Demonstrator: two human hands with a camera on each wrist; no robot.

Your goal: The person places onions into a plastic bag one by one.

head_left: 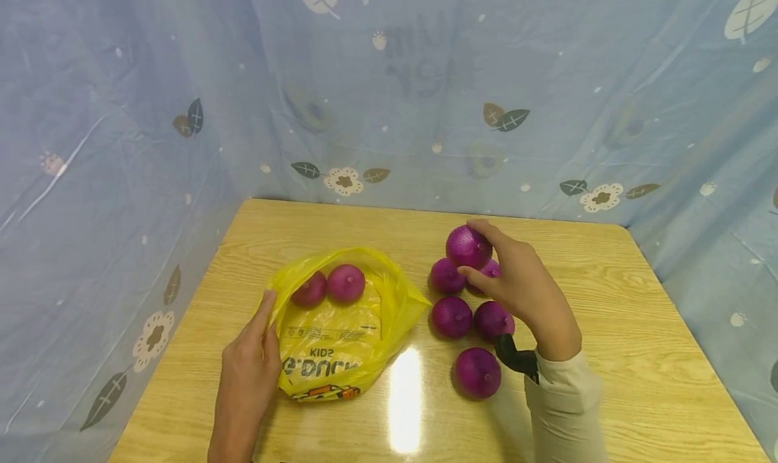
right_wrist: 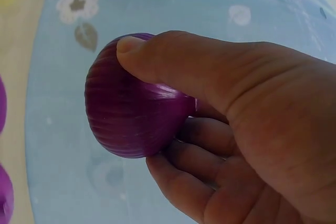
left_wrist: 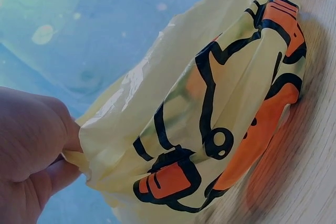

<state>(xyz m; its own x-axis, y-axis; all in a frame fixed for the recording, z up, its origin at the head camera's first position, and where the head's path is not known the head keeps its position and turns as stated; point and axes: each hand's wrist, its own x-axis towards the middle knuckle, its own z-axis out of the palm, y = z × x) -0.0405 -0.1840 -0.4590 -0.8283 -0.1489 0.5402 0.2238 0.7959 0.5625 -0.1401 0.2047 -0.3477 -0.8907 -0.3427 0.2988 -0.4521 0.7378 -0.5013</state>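
Observation:
My right hand [head_left: 523, 284] holds a purple onion [head_left: 469, 247] up over the others, thumb on one side and fingers on the other, as the right wrist view shows of the onion [right_wrist: 136, 100]. Below it a group of several onions [head_left: 452, 318] lies on the table, partly hidden by the hand. With my left hand [head_left: 252, 368] I pinch the left rim of a yellow plastic bag [head_left: 340, 335], whose mouth gapes upward. Two onions [head_left: 346, 283] are inside the bag. In the left wrist view, the bag's printed side [left_wrist: 226, 103] shows orange and black figures.
The wooden table [head_left: 626, 341] carries everything. Its back edge meets a blue patterned curtain [head_left: 425, 98], which also hangs along both sides. A bright light reflection lies between the bag and the onions. One onion [head_left: 477, 373] sits nearest the front.

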